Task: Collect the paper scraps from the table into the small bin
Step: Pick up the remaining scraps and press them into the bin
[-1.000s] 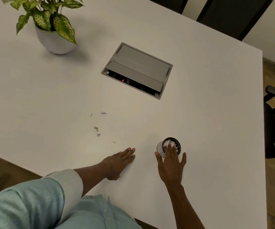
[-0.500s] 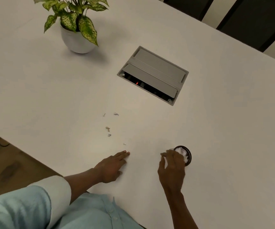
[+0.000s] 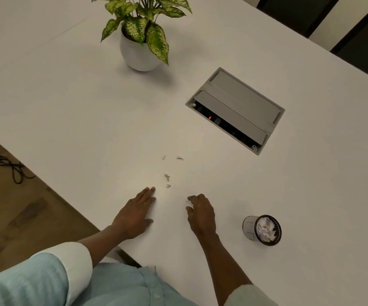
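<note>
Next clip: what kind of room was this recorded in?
Probably an office meeting room: a large white table with a flip-up power and data box set into its top, what look like dark chair backs along the far side, and a potted plant as decoration.

- Plant (image 3: 143,25) in a white pot (image 3: 139,58), upright
- Grey socket box (image 3: 240,107), flap raised, red light inside
- Black cable (image 3: 8,166) tangled on the wood floor (image 3: 24,213)
- Dark chair backs (image 3: 289,12) beyond

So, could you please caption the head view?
Right hand pinches a white paper scrap near the small round black-rimmed bin.
</note>
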Demonstrator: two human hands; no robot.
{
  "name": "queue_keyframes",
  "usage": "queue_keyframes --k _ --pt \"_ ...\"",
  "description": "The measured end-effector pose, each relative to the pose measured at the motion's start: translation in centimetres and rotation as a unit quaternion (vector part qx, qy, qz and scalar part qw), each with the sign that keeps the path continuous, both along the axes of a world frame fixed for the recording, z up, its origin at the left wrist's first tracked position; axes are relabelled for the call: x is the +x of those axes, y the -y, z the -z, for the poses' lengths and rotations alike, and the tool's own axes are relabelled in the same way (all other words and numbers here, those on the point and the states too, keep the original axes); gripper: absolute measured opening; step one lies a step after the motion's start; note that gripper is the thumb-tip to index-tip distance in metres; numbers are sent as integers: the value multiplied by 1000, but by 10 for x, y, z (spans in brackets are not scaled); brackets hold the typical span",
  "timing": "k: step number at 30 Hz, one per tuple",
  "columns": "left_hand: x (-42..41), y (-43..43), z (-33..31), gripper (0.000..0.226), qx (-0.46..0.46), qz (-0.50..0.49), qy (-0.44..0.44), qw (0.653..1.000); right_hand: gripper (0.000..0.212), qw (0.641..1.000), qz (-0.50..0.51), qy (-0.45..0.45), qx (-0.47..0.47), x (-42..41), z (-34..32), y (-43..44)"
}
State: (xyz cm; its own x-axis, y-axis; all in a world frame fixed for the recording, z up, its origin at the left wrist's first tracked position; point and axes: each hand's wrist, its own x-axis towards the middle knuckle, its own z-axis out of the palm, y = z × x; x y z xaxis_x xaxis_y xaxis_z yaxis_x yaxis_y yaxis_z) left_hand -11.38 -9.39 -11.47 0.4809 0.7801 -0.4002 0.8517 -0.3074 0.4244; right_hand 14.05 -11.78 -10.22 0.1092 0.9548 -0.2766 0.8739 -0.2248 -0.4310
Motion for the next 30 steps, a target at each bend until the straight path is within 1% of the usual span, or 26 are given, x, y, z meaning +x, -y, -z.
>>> queue_keyframes --k 3,5,8,12,14,15,16,17,18,19,21,22,23,24,26,28,30 --pt "5 -7 2 45 1 -104 73 992 27 999 -8 34 -15 -11 6 -7" --pt "10 -12 5 35 -8 -165 115 979 21 999 -7 45 -6 -16 10 -9" --pt "11 -20 8 27 -30 -222 150 963 8 998 -4 55 15 -24 16 -12" --pt "2 -25 10 22 -58 -239 175 953 11 998 -7 53 -11 -38 16 -16" --pt "2 -28 0 18 -68 -274 202 938 11 999 11 24 -43 -46 13 -21" --pt "3 -31 -7 15 -83 -304 218 924 13 998 41 -1 -56 -51 11 -24" --pt "3 -34 -15 14 -109 -337 234 905 15 994 81 -35 -65 -57 8 -27" --pt "2 -38 -21 18 -150 -373 256 879 15 989 114 -76 -63 -64 4 -30" --pt "1 -41 -26 25 -203 -413 285 841 14 982 134 -121 -52 -71 0 -33" --pt "1 -46 -29 34 -259 -455 320 789 14 976 138 -163 -36 -79 -5 -36" --pt "-1 -54 -31 53 -363 -524 381 670 17 967 120 -222 -20 -95 -17 -42" --pt "-3 -57 -30 60 -404 -537 402 622 18 968 101 -228 -11 -102 -22 -44" --pt "-4 -59 -29 64 -435 -539 420 586 18 972 79 -220 0 -108 -26 -47" --pt "-5 -61 -28 65 -454 -538 434 562 19 975 61 -212 9 -113 -28 -49" --pt "-7 -64 -24 62 -464 -546 451 532 23 975 49 -215 22 -119 -29 -52" --pt "-6 -69 -20 55 -454 -568 460 510 26 967 95 -233 30 -118 -26 -55" --pt "-8 -73 -16 50 -447 -578 464 501 24 958 161 -229 58 -110 -23 -60"
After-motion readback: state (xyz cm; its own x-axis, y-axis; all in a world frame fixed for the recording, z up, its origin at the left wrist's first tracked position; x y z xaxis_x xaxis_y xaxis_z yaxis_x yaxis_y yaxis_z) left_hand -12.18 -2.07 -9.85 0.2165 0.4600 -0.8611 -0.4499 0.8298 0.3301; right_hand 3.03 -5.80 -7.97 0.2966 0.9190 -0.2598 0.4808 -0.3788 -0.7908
